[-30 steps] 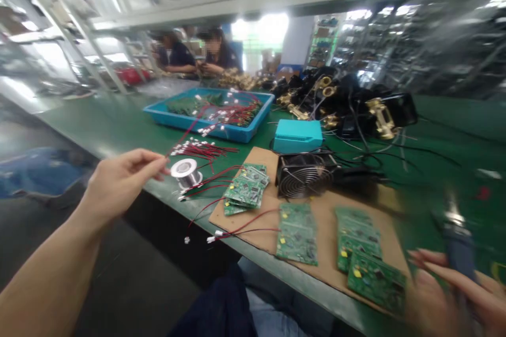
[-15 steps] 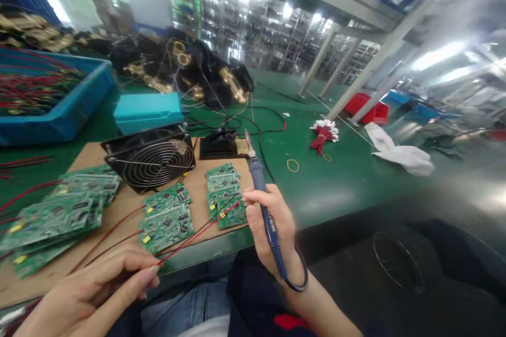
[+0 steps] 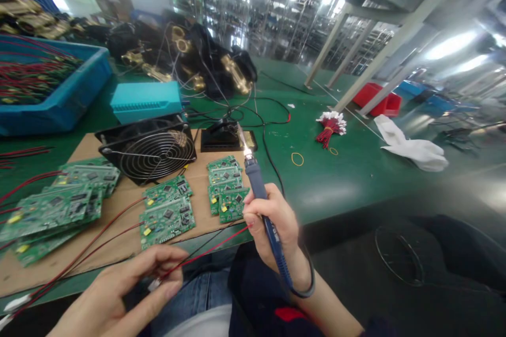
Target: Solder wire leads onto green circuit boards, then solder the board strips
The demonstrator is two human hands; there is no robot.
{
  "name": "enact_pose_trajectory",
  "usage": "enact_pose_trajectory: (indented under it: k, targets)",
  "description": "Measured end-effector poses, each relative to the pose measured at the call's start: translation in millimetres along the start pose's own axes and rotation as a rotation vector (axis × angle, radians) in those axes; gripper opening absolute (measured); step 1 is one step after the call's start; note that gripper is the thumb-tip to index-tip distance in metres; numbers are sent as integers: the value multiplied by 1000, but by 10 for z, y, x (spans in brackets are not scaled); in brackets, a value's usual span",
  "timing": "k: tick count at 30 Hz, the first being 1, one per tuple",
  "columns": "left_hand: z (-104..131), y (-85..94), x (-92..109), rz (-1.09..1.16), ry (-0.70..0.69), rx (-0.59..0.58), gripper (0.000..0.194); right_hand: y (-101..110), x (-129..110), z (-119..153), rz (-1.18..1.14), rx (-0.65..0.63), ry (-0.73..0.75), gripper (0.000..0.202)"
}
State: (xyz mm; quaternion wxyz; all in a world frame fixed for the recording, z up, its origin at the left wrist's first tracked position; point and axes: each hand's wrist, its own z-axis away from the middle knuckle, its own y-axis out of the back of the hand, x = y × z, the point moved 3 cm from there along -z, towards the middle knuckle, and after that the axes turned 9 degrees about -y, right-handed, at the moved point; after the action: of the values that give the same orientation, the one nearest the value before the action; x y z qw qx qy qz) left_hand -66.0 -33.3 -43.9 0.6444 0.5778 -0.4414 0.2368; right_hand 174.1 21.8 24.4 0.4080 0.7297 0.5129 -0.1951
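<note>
Far left, blue bin (image 3: 89,81) with red wires and green parts. Near left, overlapping circuit boards (image 3: 55,210) on cardboard (image 3: 201,187), red leads trailing off left. Left hand (image 3: 126,292) at the near edge, thumb and fingers pinching a wire pair (image 3: 213,248), red and black, by its white connector (image 3: 154,285); the pair runs right, red wire's end at the other hand's fingertips. Behind, black fan (image 3: 154,154) on the cardboard, teal box (image 3: 146,102) just beyond it. Two middle boards (image 3: 168,217), leads going left; then a small board cluster (image 3: 231,202) at the cardboard's right end, black stand (image 3: 219,137) behind, dark parts with brass fittings (image 3: 238,76) farther off. Right hand (image 3: 276,224) closed round a soldering iron (image 3: 259,185), tilted, tip up and away; can't tell if the tip touches the stand. Right of it, yellow rubber band (image 3: 292,158) on the green table (image 3: 324,184), then a tied wire bundle (image 3: 327,131), white connectors outward. Far right, red bin (image 3: 366,96); nearer, crumpled white cloth (image 3: 415,148).
</note>
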Motion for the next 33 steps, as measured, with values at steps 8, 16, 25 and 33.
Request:
enact_pose_trajectory:
  k: [8,16,25,33]
  targets:
    - [-457,-97,744,115,-62,141,22,-147,-6,225,167,-135,114,21]
    - [-873,78,623,-144,-93,209,21,53,431,292,-312,416,-266,23]
    - [-1032,-81,481,-188,-230,193,20,199,569,214,-484,759,-548,36]
    - [-1043,-112,457,-79,-262,219,16,197,534,241,-530,747,-712,40]
